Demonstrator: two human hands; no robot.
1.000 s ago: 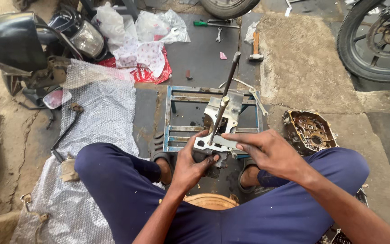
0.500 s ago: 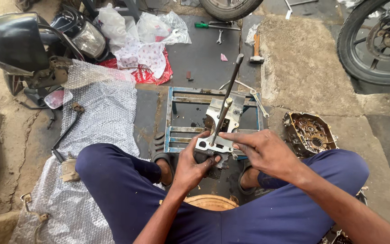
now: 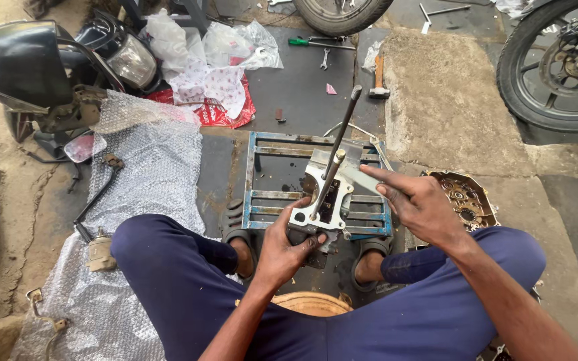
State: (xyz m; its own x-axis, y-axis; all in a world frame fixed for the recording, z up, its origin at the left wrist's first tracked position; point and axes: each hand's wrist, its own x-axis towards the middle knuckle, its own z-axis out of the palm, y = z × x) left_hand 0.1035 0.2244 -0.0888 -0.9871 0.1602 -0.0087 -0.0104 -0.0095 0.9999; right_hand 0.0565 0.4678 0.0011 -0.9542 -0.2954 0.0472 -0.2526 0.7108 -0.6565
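Near: person seated, 2 legs in dark blue trousers, 2 sandalled feet at the near edge of the blue metal frame [image 3: 254,175].
L hand [image 3: 287,249]: fingers curled, clamped on near-left corner of the grey metal engine part [image 3: 321,204], which sits on the frame's near-right section, centre of scene.
R hand [image 3: 421,206]: just right of the part, fingers out straight and together; whether it touches the part or holds anything, can't tell. Hands apart, part between them.
1 long rod [image 3: 340,144] stands tilted up out of the part, leaning far-right.
Frame: 1, open slats, left half bare.
Left: 1 bubble-wrap sheet [image 3: 148,174], w/ 1 black lever [image 3: 96,195] at its left edge.
Right: 1 round engine cover [image 3: 466,195], just beside R hand.
Mid-far: open dark floor strip beyond frame; on it 1 hammer [image 3: 378,73], 1 spanner [image 3: 324,59], 1 green-handled screwdriver [image 3: 312,42].
Far left: 1 black headlight cowl [image 3: 15,63], white plastic bags [image 3: 199,53].
Far: 2 wheels, one [image 3: 339,13] top centre, one [image 3: 553,67] top right.
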